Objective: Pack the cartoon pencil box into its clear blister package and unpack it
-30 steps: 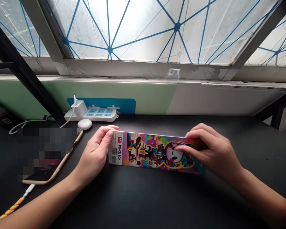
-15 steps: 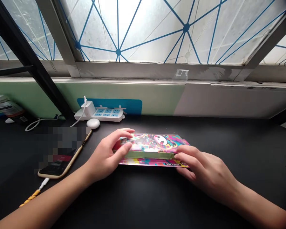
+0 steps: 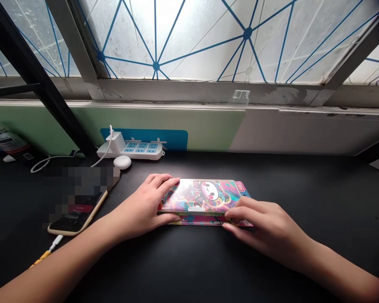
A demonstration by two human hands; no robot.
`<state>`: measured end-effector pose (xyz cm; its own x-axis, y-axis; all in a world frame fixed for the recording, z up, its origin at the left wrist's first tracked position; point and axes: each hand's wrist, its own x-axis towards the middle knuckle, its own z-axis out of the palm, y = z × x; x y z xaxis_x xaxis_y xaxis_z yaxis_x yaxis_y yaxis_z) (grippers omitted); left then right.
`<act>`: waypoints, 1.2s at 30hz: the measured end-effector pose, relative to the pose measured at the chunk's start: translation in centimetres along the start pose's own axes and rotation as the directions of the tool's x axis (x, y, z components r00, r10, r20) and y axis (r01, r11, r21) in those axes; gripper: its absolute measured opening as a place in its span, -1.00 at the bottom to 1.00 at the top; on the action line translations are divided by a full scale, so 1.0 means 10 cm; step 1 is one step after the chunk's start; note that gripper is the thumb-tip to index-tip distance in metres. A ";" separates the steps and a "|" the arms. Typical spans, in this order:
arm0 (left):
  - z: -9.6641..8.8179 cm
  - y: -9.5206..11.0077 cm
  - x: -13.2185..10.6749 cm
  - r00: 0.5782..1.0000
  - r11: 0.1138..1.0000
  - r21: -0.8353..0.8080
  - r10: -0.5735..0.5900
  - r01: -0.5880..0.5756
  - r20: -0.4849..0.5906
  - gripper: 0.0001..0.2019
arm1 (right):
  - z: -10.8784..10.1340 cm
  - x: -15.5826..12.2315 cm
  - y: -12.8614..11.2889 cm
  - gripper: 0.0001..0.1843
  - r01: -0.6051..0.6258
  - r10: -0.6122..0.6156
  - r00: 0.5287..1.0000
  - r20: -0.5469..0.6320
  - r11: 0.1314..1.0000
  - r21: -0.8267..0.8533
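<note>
A colourful cartoon-printed pencil box (image 3: 205, 195) lies flat on the black desk (image 3: 303, 202), resting on its pink printed card backing (image 3: 240, 222). My left hand (image 3: 148, 206) grips the box's left end, fingers over the top and thumb along the near edge. At the right end, my right hand (image 3: 265, 229) has its fingers curled against the near corner of the box and card.
A phone (image 3: 77, 210) on a charging cable lies at the left. Behind it are a white power strip (image 3: 135, 150) with a plugged charger, a small white oval case (image 3: 122, 162) and a bottle (image 3: 6, 141). A green panel and window run along the back.
The box stood on edge with its printed card facing me; it has been tipped flat, lid side up. Both hands shifted down to its ends.
</note>
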<state>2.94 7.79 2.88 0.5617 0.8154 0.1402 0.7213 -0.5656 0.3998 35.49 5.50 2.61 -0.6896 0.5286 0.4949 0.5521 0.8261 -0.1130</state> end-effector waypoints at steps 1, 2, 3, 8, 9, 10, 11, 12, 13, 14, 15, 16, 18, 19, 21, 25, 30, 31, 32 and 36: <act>0.01 -0.01 0.00 1.000 1.000 0.003 0.006 -0.006 -0.002 -0.26 | -0.02 0.01 0.03 -0.89 -0.055 0.055 0.998 -0.008 0.996 0.069; 0.02 -0.02 0.00 1.000 1.000 0.005 0.010 -0.010 -0.003 -0.26 | -0.05 0.01 0.07 -0.92 -0.105 0.107 0.994 -0.015 0.988 0.117; 0.03 -0.03 0.00 1.000 1.000 0.008 0.013 -0.013 -0.005 -0.25 | -0.07 0.02 0.12 -0.95 -0.150 0.155 0.988 -0.025 0.978 0.142; 0.07 -0.06 0.01 0.995 0.994 0.079 0.079 -0.073 -0.068 -0.24 | -0.11 0.01 0.41 -0.65 -0.399 0.400 0.917 0.006 0.913 0.084; 0.07 -0.06 0.01 0.990 0.990 0.106 0.104 -0.095 -0.090 -0.23 | -0.10 0.01 0.46 -0.57 -0.442 0.441 0.897 0.034 0.894 0.075; 0.07 -0.05 0.01 0.985 0.984 0.137 0.130 -0.114 -0.112 -0.22 | -0.09 0.00 0.51 -0.50 -0.484 0.480 0.875 0.064 0.871 0.078; 0.06 -0.05 0.02 0.979 0.976 0.173 0.154 -0.129 -0.137 -0.21 | -0.07 -0.01 0.54 -0.44 -0.527 0.520 0.849 0.088 0.845 0.094; 0.06 -0.04 0.02 0.971 0.967 0.210 0.177 -0.141 -0.161 -0.21 | -0.06 -0.02 0.56 -0.40 -0.569 0.559 0.822 0.109 0.813 0.120; 0.05 -0.03 0.03 0.962 0.957 0.248 0.199 -0.150 -0.187 -0.21 | -0.06 -0.02 0.57 -0.37 -0.606 0.593 0.795 0.124 0.780 0.155; 0.04 -0.03 0.03 0.952 0.945 0.285 0.223 -0.158 -0.212 -0.22 | -0.06 -0.02 0.57 -0.35 -0.630 0.616 0.776 0.135 0.750 0.201; 0.04 -0.02 0.03 0.941 0.934 0.317 0.244 -0.163 -0.233 -0.21 | -0.06 -0.02 0.57 -0.32 -0.640 0.627 0.766 0.142 0.725 0.255; 0.03 -0.01 0.02 0.932 0.925 0.341 0.262 -0.168 -0.251 -0.21 | -0.07 -0.02 0.56 -0.30 -0.636 0.628 0.765 0.142 0.705 0.312; 0.02 0.00 0.01 0.920 0.915 0.363 0.284 -0.176 -0.272 -0.18 | -0.11 -0.01 0.54 -0.29 -0.615 0.619 0.773 0.137 0.678 0.402; 0.02 0.00 0.01 0.919 0.920 0.354 0.278 -0.170 -0.280 -0.16 | -0.12 0.00 0.53 -0.31 -0.609 0.618 0.774 0.137 0.668 0.428; 0.00 0.00 0.00 0.925 0.946 0.293 0.229 -0.138 -0.304 -0.11 | -0.14 0.01 0.51 -0.36 -0.604 0.619 0.773 0.139 0.650 0.462; -0.02 -0.01 0.01 0.897 0.998 0.064 0.026 0.003 -0.441 -0.19 | -0.14 0.03 0.48 -0.26 -0.549 0.614 0.787 0.062 0.651 0.523; -0.01 -0.03 0.02 0.836 0.956 -0.291 -0.197 0.047 -0.513 -0.18 | -0.16 0.01 0.45 -0.12 -0.411 0.510 0.847 -0.153 0.809 0.422; -0.01 -0.04 0.02 0.823 0.957 -0.291 -0.182 0.022 -0.538 -0.18 | -0.17 0.01 0.45 -0.17 -0.368 0.456 0.868 -0.199 0.858 0.358; -0.02 -0.04 0.01 0.811 0.968 -0.251 -0.140 -0.008 -0.568 -0.20 | -0.18 0.01 0.44 -0.23 -0.321 0.392 0.887 -0.244 0.903 0.285; -0.09 -0.05 -0.01 0.815 0.982 0.112 0.190 -0.153 -0.548 -0.50 | -0.18 0.02 0.41 -0.40 -0.125 0.124 0.949 -0.288 0.992 0.015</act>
<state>2.15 8.11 3.47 0.3722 0.6247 0.6865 0.6678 -0.6939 0.2693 38.51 8.67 3.82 -0.4511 0.5482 0.7043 0.6272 0.7561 -0.1868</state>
